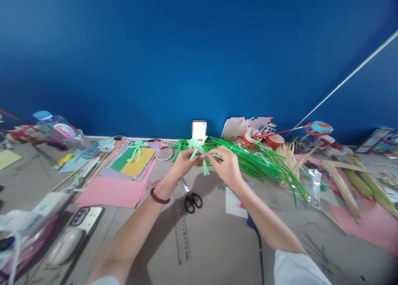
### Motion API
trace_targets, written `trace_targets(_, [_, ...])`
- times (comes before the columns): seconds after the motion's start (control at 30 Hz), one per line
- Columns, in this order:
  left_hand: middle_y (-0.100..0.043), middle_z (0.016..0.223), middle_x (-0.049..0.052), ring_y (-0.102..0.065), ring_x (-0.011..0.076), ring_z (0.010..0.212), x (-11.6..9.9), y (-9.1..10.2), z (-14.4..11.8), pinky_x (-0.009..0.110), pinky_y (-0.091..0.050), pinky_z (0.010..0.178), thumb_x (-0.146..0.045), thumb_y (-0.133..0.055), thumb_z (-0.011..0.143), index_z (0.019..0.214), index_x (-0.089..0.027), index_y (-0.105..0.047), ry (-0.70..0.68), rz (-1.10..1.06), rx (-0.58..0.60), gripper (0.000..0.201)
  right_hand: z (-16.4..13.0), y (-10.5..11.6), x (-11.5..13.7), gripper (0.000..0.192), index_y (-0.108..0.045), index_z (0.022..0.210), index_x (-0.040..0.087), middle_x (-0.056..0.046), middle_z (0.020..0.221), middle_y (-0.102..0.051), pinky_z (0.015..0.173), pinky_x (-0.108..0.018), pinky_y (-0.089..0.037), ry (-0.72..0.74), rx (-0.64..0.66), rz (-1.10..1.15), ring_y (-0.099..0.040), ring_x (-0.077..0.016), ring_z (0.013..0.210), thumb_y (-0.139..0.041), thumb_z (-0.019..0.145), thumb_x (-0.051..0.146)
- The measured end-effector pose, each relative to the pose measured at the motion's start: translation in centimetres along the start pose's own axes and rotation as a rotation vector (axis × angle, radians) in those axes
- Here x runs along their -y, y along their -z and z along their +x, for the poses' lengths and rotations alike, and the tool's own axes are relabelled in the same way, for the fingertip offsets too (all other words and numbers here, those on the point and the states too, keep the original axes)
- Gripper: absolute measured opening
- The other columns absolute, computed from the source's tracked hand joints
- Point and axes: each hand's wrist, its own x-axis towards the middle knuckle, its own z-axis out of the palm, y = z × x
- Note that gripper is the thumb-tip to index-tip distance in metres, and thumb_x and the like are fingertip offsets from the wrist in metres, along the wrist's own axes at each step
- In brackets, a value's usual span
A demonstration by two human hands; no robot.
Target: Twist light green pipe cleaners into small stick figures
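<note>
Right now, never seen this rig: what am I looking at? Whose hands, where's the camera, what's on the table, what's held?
There is one picture, taken by a camera worn on a person's head, looking forward and down; no robot is involved. The left hand and right hand together pinch a pale green pipe-cleaner figure above a grey table. On the table lie black scissors, a clear ruler, a pile of green pipe cleaners, pink paper, a second pale green figure on coloured sheets, a tape ring, a phone and corn cobs.
</note>
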Motion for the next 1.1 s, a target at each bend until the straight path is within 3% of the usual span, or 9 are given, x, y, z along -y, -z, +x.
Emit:
trace_targets(0.33, [-0.059, 0.05, 0.0, -0.055, 0.0128, 0.048, 0.35, -0.17, 0.5, 0.026, -0.047, 0.049, -0.035, -0.084, 0.048, 0.062, -0.012, -0.066, -0.04, -0.042, -0.03, 0.033, -0.48, 0.03, 0.15, 0.018, -0.069, 0.086, 0.021, -0.004, 0.079, -0.063, 0.059, -0.022, -0.04, 0.06, -0.001, -0.237, -0.058, -0.0137, 0.067, -0.051, 0.088, 0.025])
trace_targets(0.5, [-0.064, 0.071, 0.004, -0.058, 0.0142, 0.063, 0.19, -0.16, 0.09, 0.027, -0.048, 0.058, -0.032, -0.079, 0.057, 0.074, -0.013, -0.067, -0.174, 0.01, -0.08, 0.029, -0.29, 0.2, 0.39, 0.016, -0.069, 0.089, 0.021, -0.004, 0.078, -0.064, 0.059, -0.023, -0.039, 0.053, 0.008, -0.286, -0.06, -0.0158, 0.07, -0.054, 0.086, 0.024])
trace_targets(0.63, [-0.063, 0.076, 0.004, -0.056, 0.0139, 0.069, -0.18, -0.04, -0.11, 0.025, -0.045, 0.06, -0.03, -0.075, 0.065, 0.077, -0.014, -0.065, -0.272, 0.067, -0.057, 0.022, -0.18, 0.31, 0.52, 0.018, -0.069, 0.087, 0.021, -0.004, 0.074, -0.064, 0.058, -0.024, -0.039, 0.04, 0.078, -0.213, -0.058, -0.0159, 0.067, -0.051, 0.087, 0.024])
trace_targets(0.87, [-0.062, 0.065, 0.0, -0.054, 0.0124, 0.059, -0.39, -0.3, -0.04, 0.026, -0.043, 0.058, -0.03, -0.082, 0.056, 0.073, -0.015, -0.064, -0.189, -0.061, -0.054, 0.03, -0.06, 0.04, 0.22, 0.017, -0.067, 0.087, 0.019, -0.007, 0.082, -0.067, 0.069, -0.029, -0.047, 0.041, 0.06, -0.032, -0.061, -0.0193, 0.078, -0.051, 0.085, 0.022])
trace_targets(1.1, [-0.061, 0.068, 0.001, -0.055, 0.0132, 0.064, -0.17, -0.45, -0.05, 0.026, -0.045, 0.061, -0.033, -0.081, 0.056, 0.071, -0.013, -0.062, -0.197, -0.05, 0.016, 0.031, -0.04, 0.19, 0.38, 0.017, -0.072, 0.08, 0.019, -0.006, 0.082, -0.071, 0.064, -0.027, -0.049, -0.162, 0.079, 0.147, -0.065, -0.0192, 0.075, -0.056, 0.081, 0.026])
